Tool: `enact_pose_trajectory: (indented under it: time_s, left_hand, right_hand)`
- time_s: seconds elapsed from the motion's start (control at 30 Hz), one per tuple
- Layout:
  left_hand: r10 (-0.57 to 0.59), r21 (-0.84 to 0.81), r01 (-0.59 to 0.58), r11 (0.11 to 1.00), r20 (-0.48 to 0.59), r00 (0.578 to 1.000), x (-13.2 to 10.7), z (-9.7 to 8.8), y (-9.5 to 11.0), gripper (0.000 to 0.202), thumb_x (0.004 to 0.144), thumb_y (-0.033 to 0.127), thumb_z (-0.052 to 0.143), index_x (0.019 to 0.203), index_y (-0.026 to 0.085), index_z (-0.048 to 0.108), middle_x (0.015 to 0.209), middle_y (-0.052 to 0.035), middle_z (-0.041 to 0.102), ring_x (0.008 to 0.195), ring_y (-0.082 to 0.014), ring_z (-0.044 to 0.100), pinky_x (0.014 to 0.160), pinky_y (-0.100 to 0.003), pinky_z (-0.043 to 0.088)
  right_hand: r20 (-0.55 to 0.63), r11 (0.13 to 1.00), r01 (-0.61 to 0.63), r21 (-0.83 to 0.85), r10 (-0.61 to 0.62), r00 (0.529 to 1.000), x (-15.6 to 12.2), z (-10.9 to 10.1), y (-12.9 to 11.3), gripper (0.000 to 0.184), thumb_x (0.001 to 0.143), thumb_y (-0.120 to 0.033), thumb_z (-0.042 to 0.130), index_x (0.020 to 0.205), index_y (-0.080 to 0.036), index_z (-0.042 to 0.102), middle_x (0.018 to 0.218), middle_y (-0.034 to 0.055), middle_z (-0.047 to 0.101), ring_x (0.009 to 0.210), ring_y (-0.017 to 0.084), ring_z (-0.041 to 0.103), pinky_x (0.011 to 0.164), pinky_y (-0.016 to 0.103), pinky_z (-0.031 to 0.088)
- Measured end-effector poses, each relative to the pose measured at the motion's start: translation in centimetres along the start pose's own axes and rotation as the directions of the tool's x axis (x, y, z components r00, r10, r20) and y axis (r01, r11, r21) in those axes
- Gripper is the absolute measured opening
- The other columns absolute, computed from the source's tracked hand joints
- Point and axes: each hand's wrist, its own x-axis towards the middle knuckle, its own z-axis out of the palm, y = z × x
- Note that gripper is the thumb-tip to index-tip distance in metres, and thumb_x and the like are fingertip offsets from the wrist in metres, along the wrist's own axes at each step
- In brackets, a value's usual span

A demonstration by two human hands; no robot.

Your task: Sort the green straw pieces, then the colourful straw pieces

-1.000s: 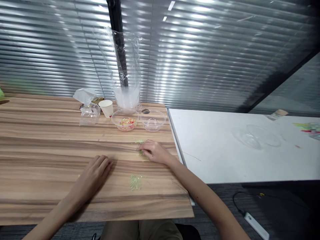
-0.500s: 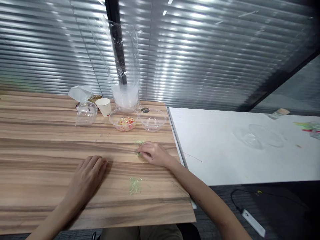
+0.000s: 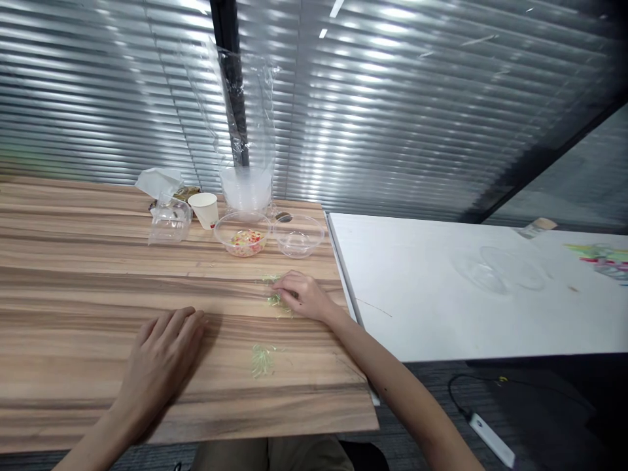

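My right hand [image 3: 303, 296] is at a small heap of thin green strands [image 3: 278, 300] on the wooden table, its fingers bent and pressed together at the heap's upper edge. Whatever sits between those fingertips is too small to make out. Just beyond them lies a sparse patch of similar strands [image 3: 269, 279]. Closer to my body, another green tuft [image 3: 261, 361] is spread on the wood. My left hand [image 3: 164, 343] rests palm down to the left, fingers stretched out and holding nothing.
Along the back stand a clear bowl of red and yellow bits [image 3: 246, 243], a second clear bowl [image 3: 298, 243], a paper cup [image 3: 205, 209], a stack of bowls in plastic [image 3: 246, 190] and a clear box [image 3: 170, 221]. A white table [image 3: 407, 281] adjoins on the right.
My right hand has shifted slightly up and to the right, uncovering more of the green heap under its fingers. My left hand stays resting on the table.
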Motion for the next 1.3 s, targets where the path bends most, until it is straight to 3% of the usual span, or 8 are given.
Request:
enact_pose_trajectory:
  time_s: [0.17, 0.3, 0.4, 0.47, 0.53, 0.63, 0.8, 1.3]
  left_hand:
    - [0.052, -0.163, -0.051, 0.985, 0.001, 0.999, -0.1, 0.1, 1.1, 0.038, 0.102, 0.032, 0.029, 0.104, 0.016, 0.063, 0.105, -0.0120, 0.067, 0.097, -0.0265, 0.060, 0.085, -0.040, 0.044]
    - [0.156, -0.307, -0.145, 0.941, 0.013, 0.988, 0.6, 1.1, 2.4, 0.036, 0.103, 0.033, 0.033, 0.121, 0.016, 0.059, 0.124, -0.0100, 0.063, 0.118, -0.0258, 0.054, 0.100, -0.040, 0.041]
    - [0.258, -0.389, -0.209, 0.897, 0.079, 0.963, 1.6, 1.2, 3.5, 0.044, 0.103, 0.036, 0.034, 0.142, 0.018, 0.042, 0.144, -0.0093, 0.048, 0.135, -0.0250, 0.041, 0.109, -0.041, 0.034]
    - [0.350, -0.462, -0.244, 0.853, 0.159, 0.923, 2.2, 0.7, 4.3, 0.052, 0.103, 0.036, 0.033, 0.152, 0.020, 0.023, 0.153, -0.0078, 0.035, 0.142, -0.0237, 0.030, 0.113, -0.041, 0.030]
    - [0.429, -0.523, -0.267, 0.809, 0.214, 0.878, 2.5, 0.1, 4.9, 0.060, 0.103, 0.035, 0.034, 0.155, 0.021, 0.007, 0.157, -0.0066, 0.025, 0.145, -0.0233, 0.020, 0.116, -0.041, 0.026]
    - [0.495, -0.567, -0.298, 0.768, 0.230, 0.838, 2.3, -0.8, 5.5, 0.067, 0.103, 0.037, 0.037, 0.155, 0.020, -0.002, 0.159, -0.0066, 0.019, 0.147, -0.0237, 0.015, 0.119, -0.043, 0.019]
    - [0.564, -0.568, -0.384, 0.728, 0.179, 0.806, 1.5, -1.4, 5.7, 0.065, 0.101, 0.026, 0.039, 0.155, 0.018, 0.003, 0.157, -0.0062, 0.022, 0.145, -0.0215, 0.022, 0.120, -0.038, 0.017]
    - [0.542, -0.576, -0.369, 0.729, 0.157, 0.825, 1.2, -1.1, 5.7, 0.064, 0.100, 0.026, 0.043, 0.155, 0.020, 0.011, 0.155, -0.0055, 0.030, 0.142, -0.0211, 0.029, 0.119, -0.038, 0.022]
  right_hand:
    - [-0.009, 0.999, -0.026, -0.018, 0.026, 1.000, -0.1, -0.1, 0.0, 0.020, 0.088, -0.009, 0.050, 0.094, -0.016, 0.068, 0.092, 0.0079, 0.074, 0.088, 0.019, 0.066, 0.080, 0.033, 0.054]
    - [-0.025, 0.999, -0.034, -0.006, 0.034, 0.999, -0.1, -0.2, -0.2, 0.021, 0.089, -0.009, 0.049, 0.094, -0.016, 0.068, 0.091, 0.0077, 0.074, 0.087, 0.019, 0.067, 0.080, 0.033, 0.054]
    - [-0.025, 0.998, -0.062, -0.009, 0.061, 0.998, -0.2, -0.2, -0.4, 0.021, 0.090, -0.010, 0.050, 0.096, -0.017, 0.069, 0.094, 0.0069, 0.074, 0.088, 0.018, 0.067, 0.081, 0.033, 0.054]
    - [-0.038, 0.998, -0.070, -0.005, 0.070, 0.997, -0.1, -0.3, -0.4, 0.021, 0.090, -0.011, 0.050, 0.096, -0.017, 0.069, 0.094, 0.0068, 0.074, 0.089, 0.018, 0.067, 0.082, 0.032, 0.054]
    - [-0.054, 0.998, -0.069, 0.000, 0.069, 0.996, -0.1, -0.4, -0.4, 0.020, 0.090, -0.011, 0.050, 0.095, -0.017, 0.069, 0.092, 0.0070, 0.074, 0.088, 0.018, 0.067, 0.081, 0.031, 0.054]
    - [-0.057, 0.997, -0.078, -0.004, 0.077, 0.995, -0.1, -0.3, -0.2, 0.020, 0.089, -0.011, 0.051, 0.095, -0.017, 0.070, 0.092, 0.0067, 0.074, 0.088, 0.018, 0.068, 0.081, 0.031, 0.054]
    - [-0.048, 0.998, -0.061, -0.006, 0.061, 0.997, -0.2, -0.1, -0.2, 0.020, 0.090, -0.011, 0.050, 0.094, -0.017, 0.069, 0.093, 0.0077, 0.074, 0.088, 0.019, 0.068, 0.081, 0.032, 0.054]
    - [-0.073, 0.998, -0.052, -0.024, 0.050, 0.996, -0.1, -0.2, -0.5, 0.019, 0.089, -0.009, 0.051, 0.093, -0.015, 0.069, 0.092, 0.0077, 0.074, 0.087, 0.018, 0.068, 0.080, 0.030, 0.054]
